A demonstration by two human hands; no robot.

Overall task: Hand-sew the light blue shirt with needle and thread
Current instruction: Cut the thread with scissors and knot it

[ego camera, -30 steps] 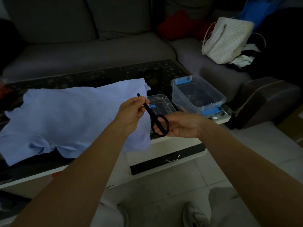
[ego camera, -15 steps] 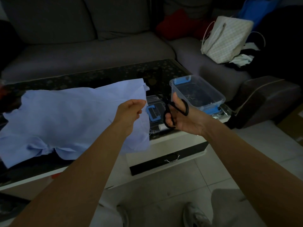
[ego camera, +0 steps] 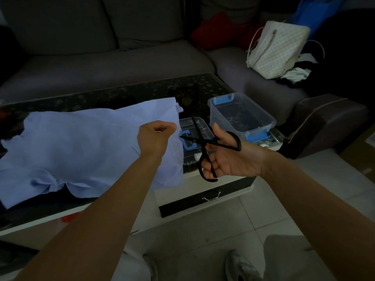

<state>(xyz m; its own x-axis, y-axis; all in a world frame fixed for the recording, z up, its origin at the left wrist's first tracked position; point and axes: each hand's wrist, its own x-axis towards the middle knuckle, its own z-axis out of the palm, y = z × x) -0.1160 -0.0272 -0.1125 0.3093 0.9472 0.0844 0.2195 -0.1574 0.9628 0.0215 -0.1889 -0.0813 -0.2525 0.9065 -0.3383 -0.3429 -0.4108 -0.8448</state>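
- The shirt point(ego camera: 81, 147) lies spread on the desk point(ego camera: 142, 94), its right edge hanging over the front.
- The left hand point(ego camera: 156, 136) is above that edge, fingers curled into a fist; whether they pinch thread is too small to tell.
- The right hand point(ego camera: 233, 161) grips black scissors point(ego camera: 204, 142), blades apart, tips near the left hand.
- A clear box point(ego camera: 241, 116) stands on the desk behind the right hand.

The light blue shirt point(ego camera: 81, 151) lies spread and rumpled on the dark tabletop point(ego camera: 121, 94), overhanging its front edge.
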